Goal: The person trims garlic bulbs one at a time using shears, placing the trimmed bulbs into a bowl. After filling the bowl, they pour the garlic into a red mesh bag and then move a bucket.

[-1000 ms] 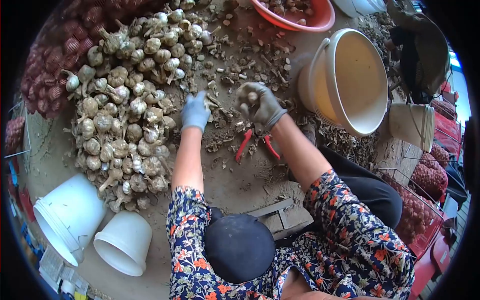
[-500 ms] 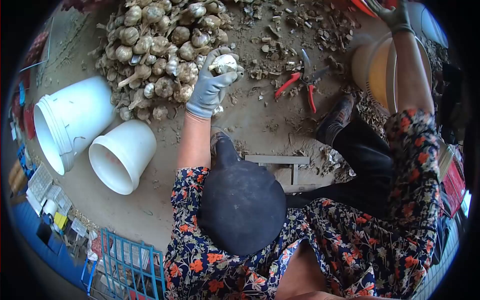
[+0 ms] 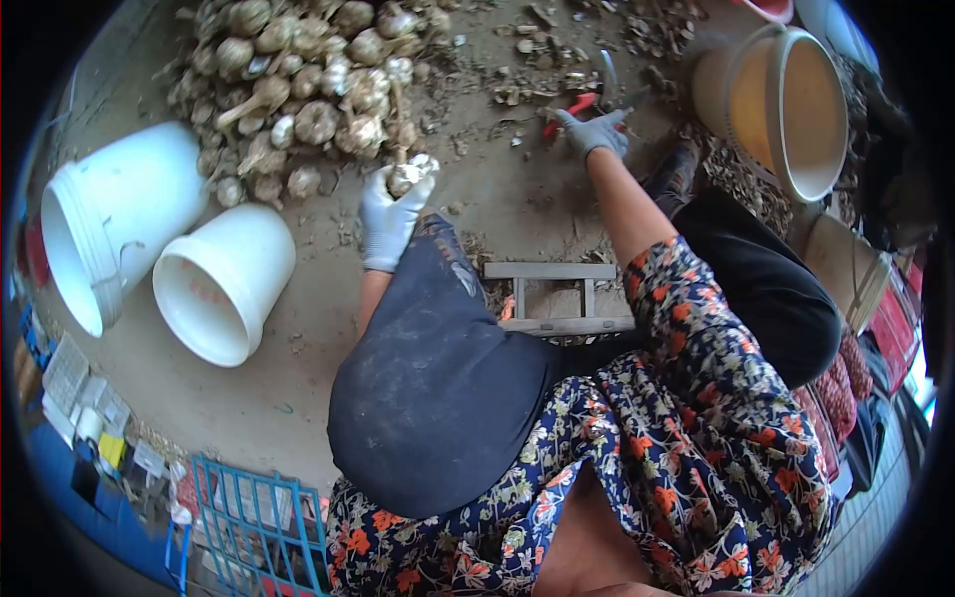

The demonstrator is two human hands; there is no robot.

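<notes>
My left hand [image 3: 390,221], in a pale grey work glove, is closed around a whitish garlic bulb [image 3: 410,175] whose dry stem points up toward the pile. A large heap of garlic bulbs [image 3: 316,121] with stems lies just beyond it. Over a pair of red-handled pruning shears [image 3: 574,105] on the ground is my right hand [image 3: 597,135], also gloved. Its fingers are spread across the handles and cover part of them. The metal blades show past the fingertips, opened apart.
Two white buckets [image 3: 225,289] lie tipped at left. A tan bucket [image 3: 811,114] leans at upper right, near a red basin [image 3: 768,8]. Cut stem scraps [image 3: 542,50] litter the floor. A low wooden stool frame [image 3: 552,270] sits between my legs; a blue rack [image 3: 261,512] is at lower left.
My right hand has come from the tan bucket and red basin at upper right down to the shears. My left hand has drawn the garlic bulb nearer to my knee. The view has shifted slightly.
</notes>
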